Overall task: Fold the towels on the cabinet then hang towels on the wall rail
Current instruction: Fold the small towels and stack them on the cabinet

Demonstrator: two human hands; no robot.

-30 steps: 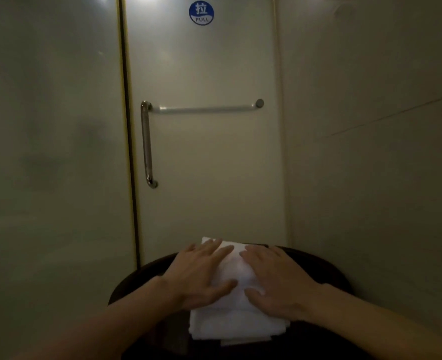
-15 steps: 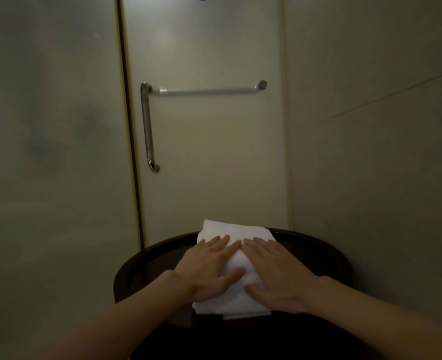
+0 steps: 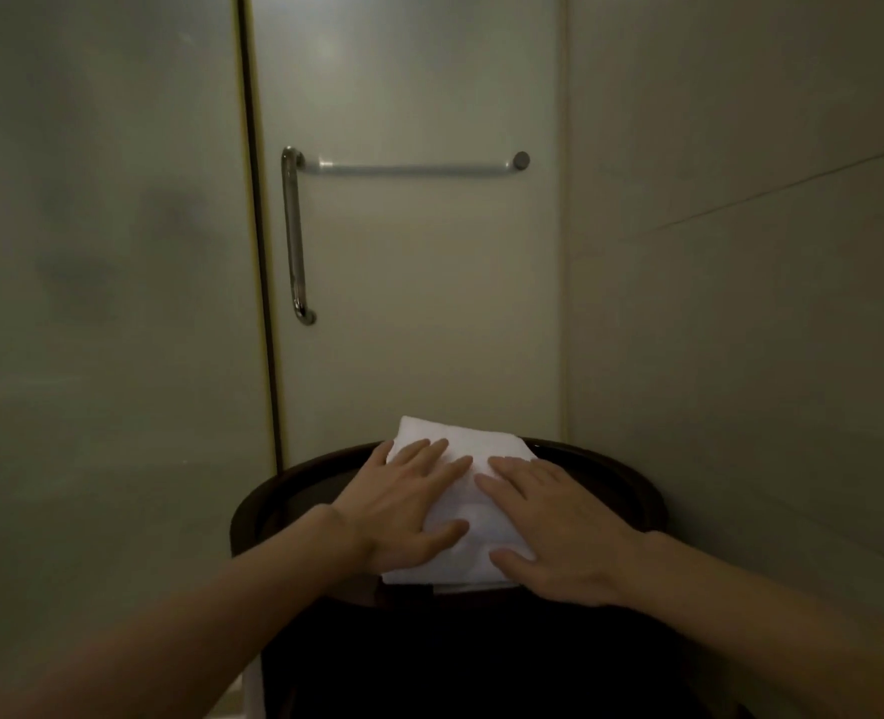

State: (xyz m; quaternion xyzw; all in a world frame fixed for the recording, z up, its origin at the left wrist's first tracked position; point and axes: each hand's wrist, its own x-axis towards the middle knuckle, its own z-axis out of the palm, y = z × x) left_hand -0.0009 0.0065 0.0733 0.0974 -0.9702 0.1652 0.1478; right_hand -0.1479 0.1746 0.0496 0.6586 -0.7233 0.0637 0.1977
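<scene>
A folded white towel point(image 3: 473, 516) lies on top of the dark round cabinet point(image 3: 626, 490) low in the middle of the head view. My left hand point(image 3: 403, 505) presses flat on the towel's left half with straight fingers. My right hand point(image 3: 549, 521) lies flat on its right half, fingers spread. A horizontal metal rail point(image 3: 414, 168) runs across the frosted glass door above the cabinet.
A vertical metal pull handle point(image 3: 292, 236) is on the door's left side, joined to the rail. A frosted glass panel point(image 3: 102, 251) fills the left. A tiled wall point(image 3: 741, 251) stands close on the right of the cabinet.
The view tilted down a little, so the rail and cabinet sit higher in frame. Both hands slid slightly back along the towel and still press flat on it.
</scene>
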